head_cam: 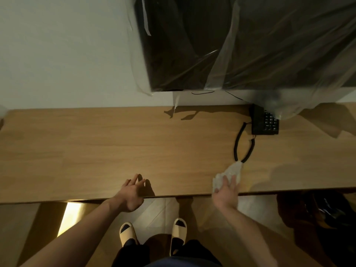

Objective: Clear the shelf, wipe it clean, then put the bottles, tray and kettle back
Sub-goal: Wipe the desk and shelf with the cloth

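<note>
Shelf (134,143) runs long, left to right, in front of the person, bare of bottles, tray and kettle. The right hand (226,191) presses a crumpled cloth (231,172) at the near edge, fingers loosely spread over it, perhaps gripping. The left hand (133,191) rests open and empty at the edge. Unwiped wood lies mostly leftward; a phone (264,122) sits behind the cloth.

Dim, warm light; soft hand shadows on shelf (115,147). Glare on plastic sheeting (250,54). Bright patch below shelf's front edge. Wide-angle bowing, slight blur.
</note>
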